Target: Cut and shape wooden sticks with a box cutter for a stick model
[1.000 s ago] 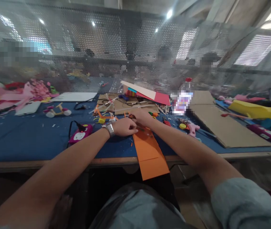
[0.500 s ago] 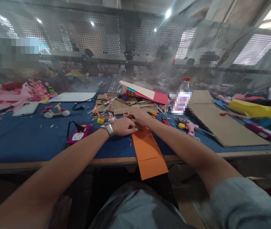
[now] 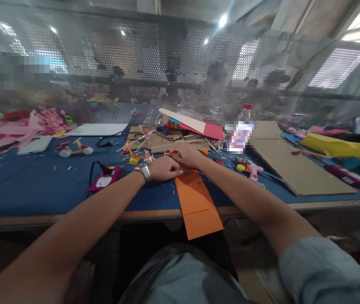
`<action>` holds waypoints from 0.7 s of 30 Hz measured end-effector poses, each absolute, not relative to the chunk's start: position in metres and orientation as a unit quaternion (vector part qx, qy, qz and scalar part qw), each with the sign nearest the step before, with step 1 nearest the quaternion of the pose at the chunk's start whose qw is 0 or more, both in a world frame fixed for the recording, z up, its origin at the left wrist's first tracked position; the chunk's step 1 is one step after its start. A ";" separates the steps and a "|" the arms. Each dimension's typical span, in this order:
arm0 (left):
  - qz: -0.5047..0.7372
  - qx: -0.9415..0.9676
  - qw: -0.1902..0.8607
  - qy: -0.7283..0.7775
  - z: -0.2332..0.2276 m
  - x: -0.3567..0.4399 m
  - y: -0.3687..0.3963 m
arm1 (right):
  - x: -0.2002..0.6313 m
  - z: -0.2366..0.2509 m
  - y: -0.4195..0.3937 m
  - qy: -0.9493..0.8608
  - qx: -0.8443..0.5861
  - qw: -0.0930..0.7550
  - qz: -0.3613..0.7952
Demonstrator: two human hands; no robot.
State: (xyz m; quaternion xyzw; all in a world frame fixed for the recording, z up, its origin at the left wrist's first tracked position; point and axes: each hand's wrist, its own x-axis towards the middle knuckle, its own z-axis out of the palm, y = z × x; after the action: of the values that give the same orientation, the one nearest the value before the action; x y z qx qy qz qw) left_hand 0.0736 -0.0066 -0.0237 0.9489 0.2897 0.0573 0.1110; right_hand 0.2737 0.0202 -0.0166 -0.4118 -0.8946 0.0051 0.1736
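Observation:
My left hand [image 3: 162,169], with a silver watch [image 3: 143,171] on its wrist, rests with curled fingers at the upper left edge of an orange sheet [image 3: 197,196]. Just beyond it, my right hand [image 3: 186,156] is closed in a pinch close to my left fingers. What the fingers hold is too small and partly hidden to make out. A small greenish piece [image 3: 185,172] shows beside my left fingertips. The orange sheet lies on the blue table and its lower end hangs over the front edge. An orange toy scooter-like model [image 3: 135,155] stands left of my hands.
A purple power socket [image 3: 105,178] sits to the left, near a small wheeled model [image 3: 74,147]. To the right lie a pink glue gun [image 3: 254,171] and a cardboard sheet [image 3: 300,169]. A red-capped bottle [image 3: 242,131] stands behind. Perforated metal mesh [image 3: 142,55] rises at the back.
My right hand has shifted slightly over the sheet. A greenish piece now shows by my left fingertips, and a green item beyond my right hand is now hidden. The orange sheet stays in place.

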 end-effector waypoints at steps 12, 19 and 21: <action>0.067 0.951 0.115 0.277 -0.025 0.076 -0.010 | 0.303 0.013 0.051 -0.860 -0.484 0.158 -0.028; 0.060 0.952 0.110 0.278 -0.025 0.078 -0.011 | 0.325 0.020 0.085 -0.831 -0.548 0.087 -0.039; 0.059 0.952 0.107 0.281 -0.026 0.078 -0.011 | 0.328 0.018 0.092 -0.824 -0.562 0.063 -0.039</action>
State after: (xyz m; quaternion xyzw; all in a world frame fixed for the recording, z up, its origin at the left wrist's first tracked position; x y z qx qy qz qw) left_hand 0.0780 -0.0108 -0.0256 0.9519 0.2809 0.0595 0.1071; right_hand 0.3278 0.0917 0.0182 -0.5619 -0.8239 -0.0390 0.0630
